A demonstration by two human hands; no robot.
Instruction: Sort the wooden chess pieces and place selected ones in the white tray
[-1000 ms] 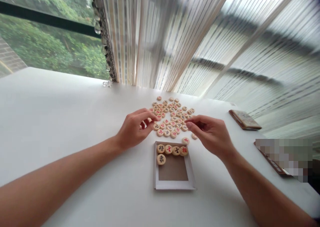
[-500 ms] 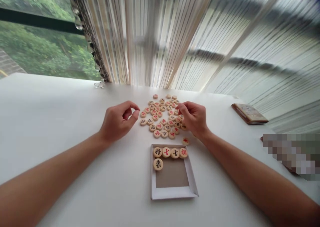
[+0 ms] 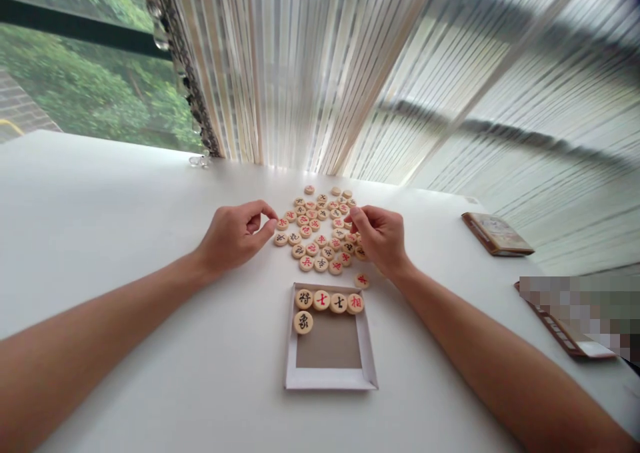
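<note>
1. One shallow white-walled tray [image 3: 331, 378] is set on the white table [image 3: 125, 203], its brownish floor partly exposed.
2. Five round wooden pieces [image 3: 322, 300] are held in the tray: four are ranged along its far wall, marked black, red, black, red; one black-marked piece [image 3: 303, 322] is placed below the leftmost.
3. Many similar pieces [image 3: 315, 225], marked in red or black, are scattered beyond the tray.
4. One red-marked piece [image 3: 361, 280] is found just beyond the tray's far right corner.
5. Left hand [image 3: 237, 236]: held beyond the tray, to its left, at the scatter's edge; thumb and forefinger are brought nearly together; whether a piece is touched cannot be told.
6. Right hand [image 3: 376, 236]: held beyond the tray, to its right, over the scatter; fingers are curled; any grip is hidden.
7. One brown-edged book [image 3: 497, 234] is laid well right of the tray.
</note>
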